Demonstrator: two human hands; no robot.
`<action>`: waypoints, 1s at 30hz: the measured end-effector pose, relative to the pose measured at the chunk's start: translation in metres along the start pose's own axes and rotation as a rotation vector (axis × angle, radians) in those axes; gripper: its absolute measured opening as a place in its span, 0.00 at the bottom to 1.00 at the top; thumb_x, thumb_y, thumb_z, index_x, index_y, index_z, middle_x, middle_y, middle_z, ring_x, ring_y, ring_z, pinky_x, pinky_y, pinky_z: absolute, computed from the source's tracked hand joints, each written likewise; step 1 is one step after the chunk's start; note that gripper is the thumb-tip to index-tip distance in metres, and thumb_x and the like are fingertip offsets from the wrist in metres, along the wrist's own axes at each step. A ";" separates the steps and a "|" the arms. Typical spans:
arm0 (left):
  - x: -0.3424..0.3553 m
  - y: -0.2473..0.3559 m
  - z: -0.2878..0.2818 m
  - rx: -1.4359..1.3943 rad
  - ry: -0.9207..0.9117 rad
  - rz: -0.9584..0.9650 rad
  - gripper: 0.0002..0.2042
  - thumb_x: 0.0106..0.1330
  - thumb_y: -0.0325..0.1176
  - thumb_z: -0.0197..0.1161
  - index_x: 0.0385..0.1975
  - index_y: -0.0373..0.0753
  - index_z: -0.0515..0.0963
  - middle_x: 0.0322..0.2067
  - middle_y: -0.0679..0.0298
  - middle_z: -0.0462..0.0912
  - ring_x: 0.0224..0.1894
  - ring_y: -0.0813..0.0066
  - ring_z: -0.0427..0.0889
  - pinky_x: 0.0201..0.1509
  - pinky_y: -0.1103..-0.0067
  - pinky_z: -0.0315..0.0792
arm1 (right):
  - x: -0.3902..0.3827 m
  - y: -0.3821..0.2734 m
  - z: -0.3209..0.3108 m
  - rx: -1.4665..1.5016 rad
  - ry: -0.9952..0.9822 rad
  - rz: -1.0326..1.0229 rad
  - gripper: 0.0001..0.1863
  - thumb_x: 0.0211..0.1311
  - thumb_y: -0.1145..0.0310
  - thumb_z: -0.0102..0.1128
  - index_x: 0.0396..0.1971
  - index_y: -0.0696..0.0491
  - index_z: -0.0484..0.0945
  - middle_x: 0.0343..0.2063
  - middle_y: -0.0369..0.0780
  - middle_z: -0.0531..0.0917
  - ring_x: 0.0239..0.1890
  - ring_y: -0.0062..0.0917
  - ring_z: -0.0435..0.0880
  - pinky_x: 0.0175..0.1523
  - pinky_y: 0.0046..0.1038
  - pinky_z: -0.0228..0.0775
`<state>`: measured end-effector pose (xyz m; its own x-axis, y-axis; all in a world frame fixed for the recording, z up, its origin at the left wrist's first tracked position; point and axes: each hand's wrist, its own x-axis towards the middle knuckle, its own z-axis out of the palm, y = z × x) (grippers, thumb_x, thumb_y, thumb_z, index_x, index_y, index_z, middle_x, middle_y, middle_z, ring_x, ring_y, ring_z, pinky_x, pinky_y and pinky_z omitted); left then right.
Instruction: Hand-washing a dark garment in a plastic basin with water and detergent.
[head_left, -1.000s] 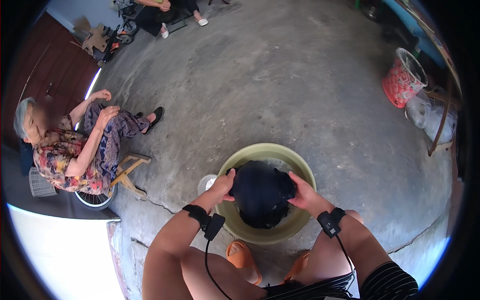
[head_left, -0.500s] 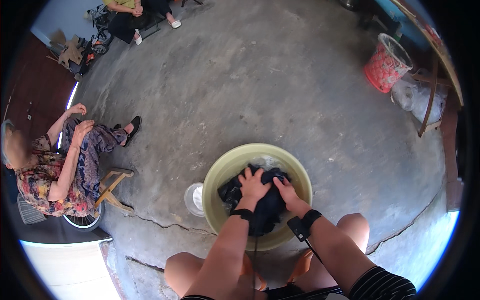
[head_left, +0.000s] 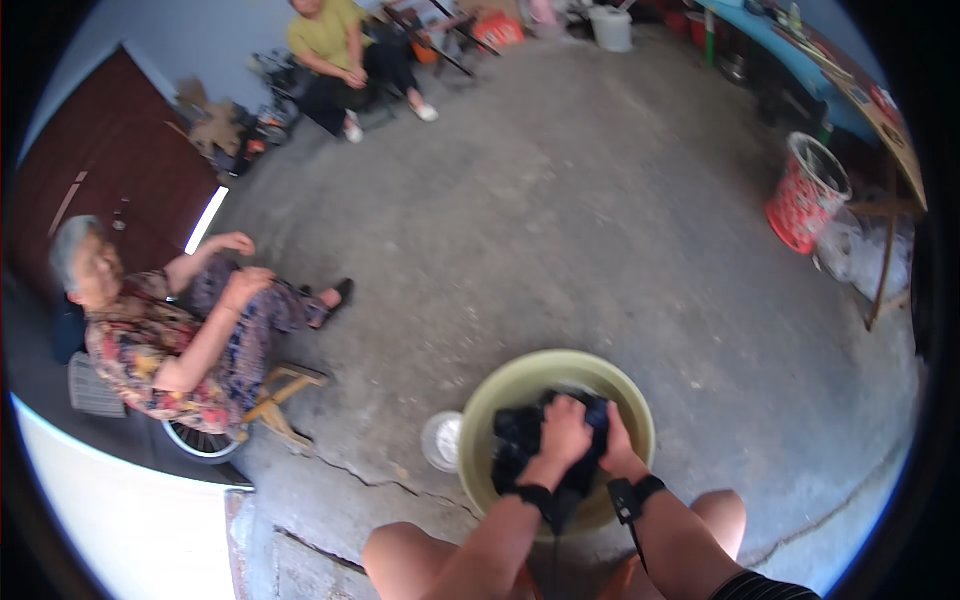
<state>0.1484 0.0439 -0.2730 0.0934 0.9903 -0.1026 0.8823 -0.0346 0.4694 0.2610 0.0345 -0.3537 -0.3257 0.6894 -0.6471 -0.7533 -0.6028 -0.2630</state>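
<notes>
Dark wet cloth (head_left: pixel 520 450) lies bunched in a round olive-green basin (head_left: pixel 500 382) on the floor before my knees. My left hand (head_left: pixel 566 430) is on top of the cloth with its fingers curled into it. Just right of it, my right hand (head_left: pixel 619 443) grips the same cloth, thumb uppermost and most fingers hidden. A small clear container with white contents (head_left: pixel 444 441) stands beside the basin's left side.
A person on a wooden stool (head_left: pixel 285 405) sits at the left; another person (head_left: pixel 330 50) sits against the far wall. A red patterned bin (head_left: pixel 795 205), plastic bags (head_left: pixel 855 250) and a long table (head_left: pixel 800 55) line the right. The concrete floor (head_left: pixel 510 220) is cracked near me.
My hands moved from either side of the bundled cloth onto its upper part, the left spreading out, then curling into it. The view tilted up, showing more of the far wall.
</notes>
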 end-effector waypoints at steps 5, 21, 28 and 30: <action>-0.033 0.087 -0.035 -0.145 -0.010 0.101 0.26 0.48 0.39 0.63 0.49 0.44 0.66 0.51 0.53 0.65 0.49 0.48 0.67 0.51 0.63 0.66 | -0.003 -0.019 -0.020 0.171 -0.365 -0.030 0.21 0.61 0.48 0.44 0.45 0.48 0.72 0.39 0.40 0.79 0.43 0.30 0.77 0.49 0.34 0.68; 0.028 -0.008 0.010 -0.011 0.015 -0.522 0.25 0.59 0.54 0.50 0.53 0.47 0.67 0.56 0.52 0.59 0.58 0.49 0.58 0.55 0.57 0.63 | 0.001 -0.027 -0.016 -0.358 0.223 -0.183 0.26 0.57 0.48 0.50 0.48 0.52 0.68 0.44 0.40 0.74 0.43 0.28 0.73 0.45 0.32 0.67; -0.002 0.001 0.034 0.253 -0.261 -0.153 0.37 0.47 0.58 0.61 0.60 0.61 0.57 0.62 0.54 0.46 0.61 0.40 0.47 0.57 0.46 0.52 | 0.000 -0.021 -0.039 -0.452 0.123 -0.078 0.33 0.57 0.41 0.45 0.62 0.36 0.53 0.60 0.33 0.59 0.60 0.35 0.58 0.53 0.60 0.49; 0.012 -0.012 0.028 0.238 -0.284 -0.115 0.38 0.43 0.54 0.66 0.58 0.61 0.60 0.58 0.56 0.53 0.59 0.44 0.52 0.56 0.48 0.56 | -0.018 -0.021 -0.020 -0.459 0.191 -0.009 0.31 0.58 0.41 0.44 0.60 0.38 0.56 0.59 0.35 0.62 0.59 0.36 0.61 0.53 0.60 0.51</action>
<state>0.1513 0.0524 -0.3042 0.0819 0.9142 -0.3969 0.9738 0.0113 0.2271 0.2940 0.0274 -0.3506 -0.1779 0.6353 -0.7515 -0.4127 -0.7414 -0.5291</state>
